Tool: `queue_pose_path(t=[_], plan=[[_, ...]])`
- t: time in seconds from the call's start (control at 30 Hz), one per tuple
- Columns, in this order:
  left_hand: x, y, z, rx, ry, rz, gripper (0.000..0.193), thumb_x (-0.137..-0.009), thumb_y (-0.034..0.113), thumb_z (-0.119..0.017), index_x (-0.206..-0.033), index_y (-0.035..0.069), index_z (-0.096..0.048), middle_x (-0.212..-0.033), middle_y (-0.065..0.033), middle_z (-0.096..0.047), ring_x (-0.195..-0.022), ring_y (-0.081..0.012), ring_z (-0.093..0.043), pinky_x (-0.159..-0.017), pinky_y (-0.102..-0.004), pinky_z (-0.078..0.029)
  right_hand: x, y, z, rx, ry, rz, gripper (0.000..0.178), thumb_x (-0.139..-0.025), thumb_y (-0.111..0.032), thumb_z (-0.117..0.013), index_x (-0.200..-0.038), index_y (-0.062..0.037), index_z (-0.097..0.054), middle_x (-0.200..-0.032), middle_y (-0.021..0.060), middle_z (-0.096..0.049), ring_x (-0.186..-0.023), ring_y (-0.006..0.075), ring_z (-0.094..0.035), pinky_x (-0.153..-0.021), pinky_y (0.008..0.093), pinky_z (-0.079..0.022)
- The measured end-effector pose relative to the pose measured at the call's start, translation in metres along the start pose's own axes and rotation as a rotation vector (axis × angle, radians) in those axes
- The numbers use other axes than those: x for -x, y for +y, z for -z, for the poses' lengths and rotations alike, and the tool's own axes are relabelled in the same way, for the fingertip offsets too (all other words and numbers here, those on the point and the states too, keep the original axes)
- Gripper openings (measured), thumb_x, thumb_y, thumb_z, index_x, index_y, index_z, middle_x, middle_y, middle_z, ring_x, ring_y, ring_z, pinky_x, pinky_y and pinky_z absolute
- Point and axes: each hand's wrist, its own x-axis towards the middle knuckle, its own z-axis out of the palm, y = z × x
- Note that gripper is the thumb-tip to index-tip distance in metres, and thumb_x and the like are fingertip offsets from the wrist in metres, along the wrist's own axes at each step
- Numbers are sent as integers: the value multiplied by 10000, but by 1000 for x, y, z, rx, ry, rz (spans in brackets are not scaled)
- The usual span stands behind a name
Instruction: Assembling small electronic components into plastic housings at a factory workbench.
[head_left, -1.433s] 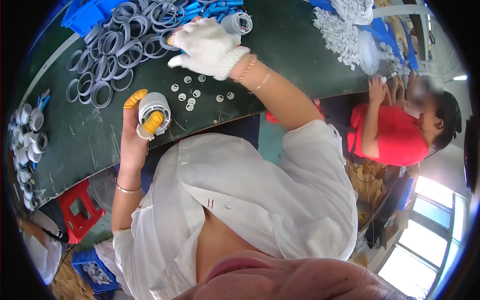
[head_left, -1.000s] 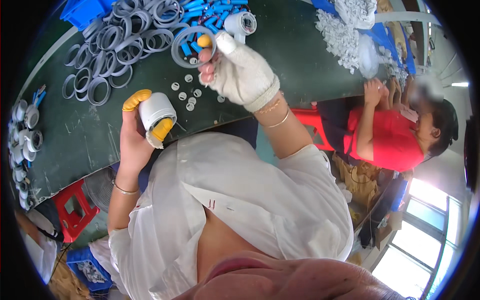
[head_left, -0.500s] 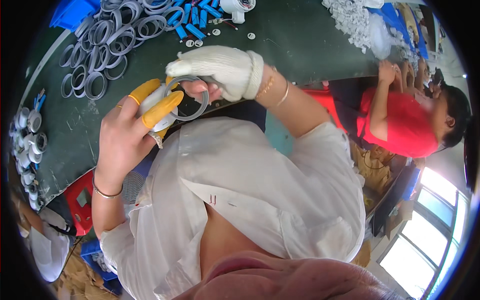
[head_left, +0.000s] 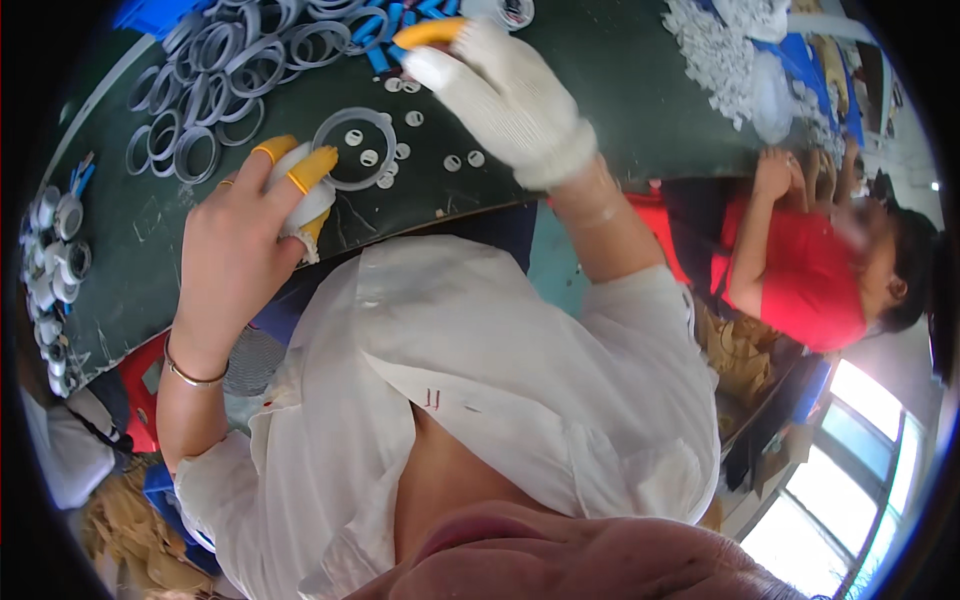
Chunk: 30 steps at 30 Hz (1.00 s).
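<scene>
The left hand (head_left: 240, 230), with yellow covers on its fingertips, is closed around a white plastic cup (head_left: 312, 206), its fingers spread over the side of it and hiding much of it. At two o'clock from that hand, just beside the fingertips, is a single grey ring (head_left: 392, 150); whether it touches the cup cannot be told. The right hand (head_left: 500, 95), in a white knitted glove, is farther out at two o'clock from the left, partly open with a yellow-covered finger pointing toward ten o'clock; whether it grips anything cannot be told. Small white discs (head_left: 402, 151) lie on the dark green table (head_left: 600, 130), two seen through the ring and others toward its three o'clock. At ten o'clock from the glove are blue tubes (head_left: 378, 60), and at twelve, just beyond it, a second white cup (head_left: 515, 12). A heap of grey rings (head_left: 215, 90) spreads at twelve from the left hand, with a blue bin (head_left: 155, 14) past it at eleven. White parts (head_left: 62, 255) cluster at nine. At three from the glove sits a pile of small white pieces (head_left: 705, 60), and at four a person in a red top (head_left: 810, 285).
</scene>
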Motion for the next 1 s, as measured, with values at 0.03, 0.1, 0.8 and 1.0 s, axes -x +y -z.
queue_pose_path(t=[0.03, 0.1, 0.8, 1.0], plan=[[-1, -3, -3, -3, 3, 20, 603, -588, -15, -668, -1160, 172, -629, -1048, -76, -573, -734, -278, -612, -638, -372, -526, 11, -18, 2, -9, 79, 41, 319, -887, -347, -636, -929, -33, -669, -743, 96, -584, -675, 210, -570, -632, 350, -458], [4, -5, -7, -73, 10, 59, 566, -594, -8, -673, -1138, 144, -626, -1064, -82, -581, -741, -280, -622, -638, -372, -531, 28, -27, -1, 298, -34, 262, 273, -816, -339, -707, -860, -74, -660, -866, 86, -622, -753, 251, -589, -640, 360, -476], [9, -6, -20, 361, 112, 181, 634, -682, -5, -694, -1273, 197, -579, -1053, -65, -599, -726, -259, -625, -642, -335, -517, 25, -17, -22, 478, -63, 571, 202, -730, -177, -729, -879, -42, -701, -1044, 75, -664, -805, 244, -598, -660, 346, -492], [10, -12, -60, 1863, 286, 593, 594, -996, 440, -440, -1467, 101, -317, -1268, -103, -558, -1037, -222, -635, -879, -371, -559, 24, -46, -37, -765, -130, -183, 204, -871, -116, -617, -988, 45, -663, -794, 71, -672, -686, 102, -613, -652, 243, -475]])
